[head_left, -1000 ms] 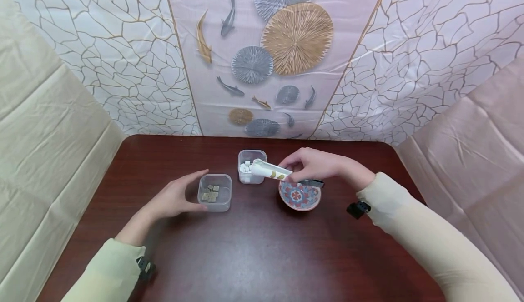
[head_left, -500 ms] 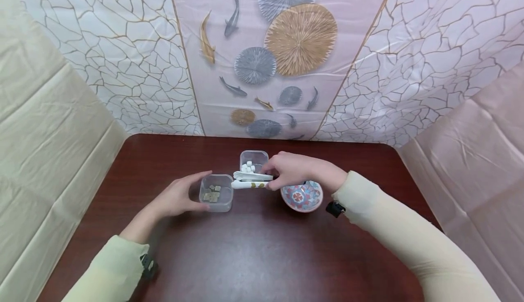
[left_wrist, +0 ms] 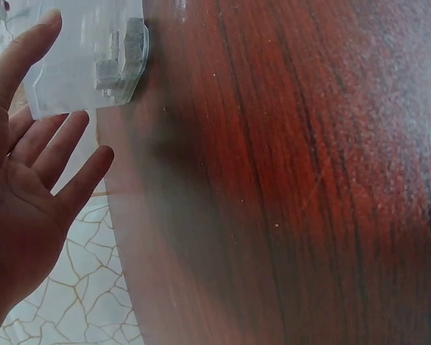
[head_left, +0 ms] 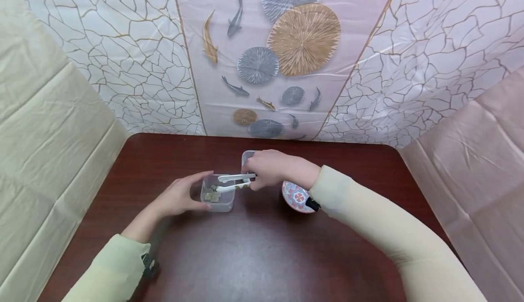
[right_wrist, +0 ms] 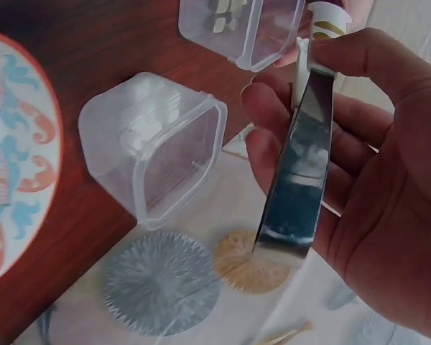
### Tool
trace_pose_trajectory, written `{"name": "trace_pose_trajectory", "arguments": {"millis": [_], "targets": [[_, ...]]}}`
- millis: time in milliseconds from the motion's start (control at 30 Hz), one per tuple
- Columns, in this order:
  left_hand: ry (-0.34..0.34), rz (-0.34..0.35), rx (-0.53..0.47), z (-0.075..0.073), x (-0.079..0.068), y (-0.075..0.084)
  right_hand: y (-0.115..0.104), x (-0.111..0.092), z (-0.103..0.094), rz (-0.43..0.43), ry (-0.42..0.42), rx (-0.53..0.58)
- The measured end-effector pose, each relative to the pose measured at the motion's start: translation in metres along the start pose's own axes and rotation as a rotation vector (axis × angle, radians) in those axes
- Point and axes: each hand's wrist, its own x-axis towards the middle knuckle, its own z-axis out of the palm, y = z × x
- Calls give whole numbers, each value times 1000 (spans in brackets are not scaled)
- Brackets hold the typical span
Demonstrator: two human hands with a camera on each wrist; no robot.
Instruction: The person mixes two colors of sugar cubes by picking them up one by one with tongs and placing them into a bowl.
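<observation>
The left hand (head_left: 178,197) holds a clear square container (head_left: 223,207) from its outer side, thumb on the near wall and index finger on the far wall, the other fingers spread out. Inside that container, on the side closest to the left hand, lie several greyish-tan cubes (head_left: 213,196). The right hand (head_left: 270,168) is clamped on a pair of tongs (right_wrist: 294,180), its fingers and thumb closed round the shaft, with the bent metal end standing out from the palm. The white tips of the tongs reach from the right hand toward the left one and lie over the cubes, a little apart from each other; whether they touch a cube I cannot tell. The two hands are apart, with the container between them. Just beyond the right hand, and partly hidden by it, stands a second clear container (right_wrist: 100,136) with white cubes (right_wrist: 151,111) in it. Under the right forearm sits a patterned bowl (head_left: 294,199) in red, blue and white. All of these stand on a dark red-brown worktop (head_left: 241,256), and well beyond both hands hangs a printed cloth (head_left: 262,97) with fish and round shapes
</observation>
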Motion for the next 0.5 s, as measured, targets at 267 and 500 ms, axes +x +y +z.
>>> {"name": "trace_pose_trajectory", "arguments": {"millis": [267,500], "targets": [[2,-8,-20,1,0,-1,-15,19,0,61,-27,-63],[2,-5,-21,0,0,-2,-25,35,2,42,-30,-135]]}}
